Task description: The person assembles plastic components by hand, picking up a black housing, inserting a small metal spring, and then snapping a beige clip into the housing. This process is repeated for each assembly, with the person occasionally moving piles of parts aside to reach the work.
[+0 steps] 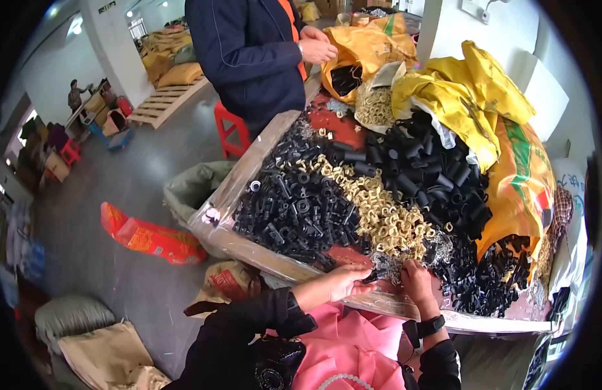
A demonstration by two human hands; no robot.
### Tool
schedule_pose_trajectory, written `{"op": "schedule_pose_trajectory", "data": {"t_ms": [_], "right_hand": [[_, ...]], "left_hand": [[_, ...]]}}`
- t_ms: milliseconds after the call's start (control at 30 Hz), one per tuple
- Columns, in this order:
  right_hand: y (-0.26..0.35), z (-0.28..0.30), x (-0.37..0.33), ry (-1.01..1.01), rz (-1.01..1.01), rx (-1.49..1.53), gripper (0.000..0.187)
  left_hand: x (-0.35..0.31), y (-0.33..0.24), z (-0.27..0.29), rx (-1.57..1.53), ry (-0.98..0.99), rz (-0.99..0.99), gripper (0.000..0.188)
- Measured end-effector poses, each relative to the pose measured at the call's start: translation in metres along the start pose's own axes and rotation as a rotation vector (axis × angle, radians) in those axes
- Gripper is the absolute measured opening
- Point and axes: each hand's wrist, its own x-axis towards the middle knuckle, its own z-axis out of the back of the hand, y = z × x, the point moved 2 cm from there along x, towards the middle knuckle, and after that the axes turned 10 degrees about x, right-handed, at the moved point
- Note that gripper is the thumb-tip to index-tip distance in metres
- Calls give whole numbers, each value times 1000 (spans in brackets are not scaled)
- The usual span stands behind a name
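Note:
My left hand (343,283) is at the near edge of the table, its fingers pointing right and curled toward the thumb. Whatever lies between them is too small to name. My right hand (416,281), with a dark watch on the wrist, has its fingers bent down and pressed together at a heap of small silver metal pieces (386,268). What its fingertips grip is hidden. Just beyond both hands lies a heap of small gold-coloured parts (392,224). Black plastic parts (291,211) are piled left of it, and black tube-like pieces (421,169) to its right and behind.
A wooden rim (249,159) borders the table. An orange woven sack (518,188) spills small black pieces at the right. Across the table stands another person in a dark jacket (249,58), hands together. A red stool (229,130) and a red bag (151,237) are on the floor.

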Motion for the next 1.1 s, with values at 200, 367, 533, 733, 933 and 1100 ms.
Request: {"op": "schedule_pose_trajectory", "data": {"t_ms": [200,367,533,733,933,1100], "right_hand": [[3,-7,11,90,-115,-109,8],[-4,-1,8,55,-208,-68,5],[-3,5,0,-8,-39,104,11],[23,18,-16,-95,55,317,10],[53,26,-28,8,-98,642,11],[54,16,-32,91,-293,1196,9]], "left_hand": [[-1,-8,-1,-17,91,36,27],[10,-13,-5,58,125,57,28],[3,-9,-17,120,188,4,32],[-1,-2,-35,354,19,-26,25],[4,7,-58,621,44,-295,19],[5,6,-63,722,-61,-424,14]]}}
